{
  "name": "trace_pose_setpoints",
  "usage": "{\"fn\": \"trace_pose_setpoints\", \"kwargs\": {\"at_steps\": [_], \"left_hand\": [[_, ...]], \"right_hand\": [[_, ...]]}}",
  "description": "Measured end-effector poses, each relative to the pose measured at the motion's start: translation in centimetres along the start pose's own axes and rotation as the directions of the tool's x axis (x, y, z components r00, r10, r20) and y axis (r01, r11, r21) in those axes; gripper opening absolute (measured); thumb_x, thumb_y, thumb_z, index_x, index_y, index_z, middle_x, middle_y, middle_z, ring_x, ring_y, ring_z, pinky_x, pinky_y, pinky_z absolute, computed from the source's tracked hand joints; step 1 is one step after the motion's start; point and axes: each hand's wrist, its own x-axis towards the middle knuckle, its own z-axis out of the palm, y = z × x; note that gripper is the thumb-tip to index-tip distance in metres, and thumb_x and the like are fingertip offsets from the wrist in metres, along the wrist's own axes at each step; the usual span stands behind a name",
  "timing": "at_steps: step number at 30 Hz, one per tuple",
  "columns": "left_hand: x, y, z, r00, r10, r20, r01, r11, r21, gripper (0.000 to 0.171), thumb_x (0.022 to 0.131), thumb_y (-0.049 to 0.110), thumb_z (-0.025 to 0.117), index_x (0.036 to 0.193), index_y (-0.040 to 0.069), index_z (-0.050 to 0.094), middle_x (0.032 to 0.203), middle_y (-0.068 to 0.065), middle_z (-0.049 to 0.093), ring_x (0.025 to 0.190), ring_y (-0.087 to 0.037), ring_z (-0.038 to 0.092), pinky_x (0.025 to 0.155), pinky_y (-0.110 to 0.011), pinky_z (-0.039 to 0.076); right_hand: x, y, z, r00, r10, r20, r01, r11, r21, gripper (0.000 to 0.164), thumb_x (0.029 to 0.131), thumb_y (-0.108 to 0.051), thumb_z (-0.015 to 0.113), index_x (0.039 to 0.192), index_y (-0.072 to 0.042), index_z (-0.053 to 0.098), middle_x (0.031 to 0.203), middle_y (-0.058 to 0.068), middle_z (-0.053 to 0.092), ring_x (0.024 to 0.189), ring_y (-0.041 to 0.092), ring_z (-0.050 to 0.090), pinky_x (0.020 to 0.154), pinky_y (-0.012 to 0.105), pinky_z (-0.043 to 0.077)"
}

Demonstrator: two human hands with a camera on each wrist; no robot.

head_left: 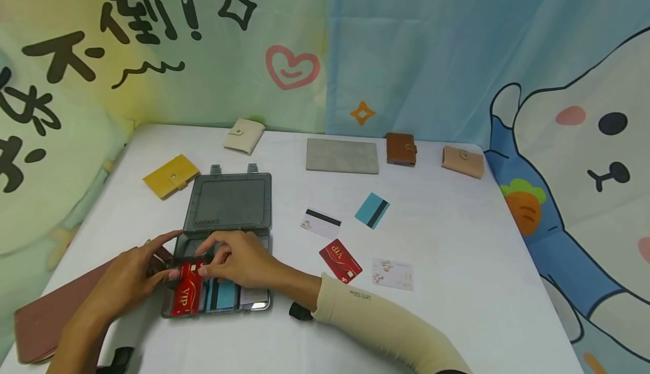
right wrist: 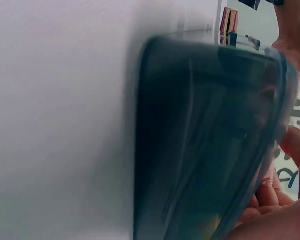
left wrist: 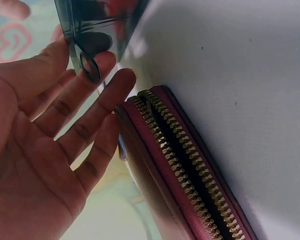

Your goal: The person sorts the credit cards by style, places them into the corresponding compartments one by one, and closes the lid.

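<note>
"Head view: what's the pose?"
"Left hand [head_left: 127, 278] spreads straightish fingers against the box [head_left: 228, 202], unclenched; right hand [head_left: 241, 258] arches, fingers bent, at the red card [head_left: 187, 296] inside."
"Pinching it?"
"Can't tell."

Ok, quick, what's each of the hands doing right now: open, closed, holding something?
Left hand: open, at the edge of the grey case.
Right hand: bent fingers at the case's red card; grip can't be told.
</note>
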Motion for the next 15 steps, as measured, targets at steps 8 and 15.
{"fn": "trace_pose_setpoints", "kwargs": {"at_steps": [8, 15], "left_hand": [[0.0, 0.0, 0.1, 1.0, 0.013, -0.018, -0.013, 1.0, -0.002, 0.075, 0.078, 0.014, 0.085, 0.144, 0.01, 0.049, 0.085, 0.005, 0.071, 0.072, -0.006, 0.064, 0.061, -0.026, 0.049], [0.0, 0.0, 0.2, 1.0, 0.01, -0.019, -0.01, 1.0, 0.016, 0.077, 0.077, 0.015, 0.085, 0.145, 0.011, 0.049, 0.085, 0.005, 0.071, 0.073, -0.01, 0.065, 0.061, -0.028, 0.049]], "right_hand": [[-1.2, 1.1, -2.8, 0.997, -0.052, -0.056, 0.058, 0.992, 0.111, 0.029, 0.09, -0.022, 0.075, 0.117, -0.015, 0.067, 0.077, -0.009, 0.07, 0.061, 0.007, 0.059, 0.059, 0.019, 0.049], [-3.2, 3.1, -7.0, 0.99, 0.009, -0.14, 0.007, 0.993, 0.114, 0.033, 0.089, -0.022, 0.077, 0.119, -0.012, 0.066, 0.082, -0.004, 0.072, 0.067, 0.013, 0.061, 0.061, 0.026, 0.05]]}}
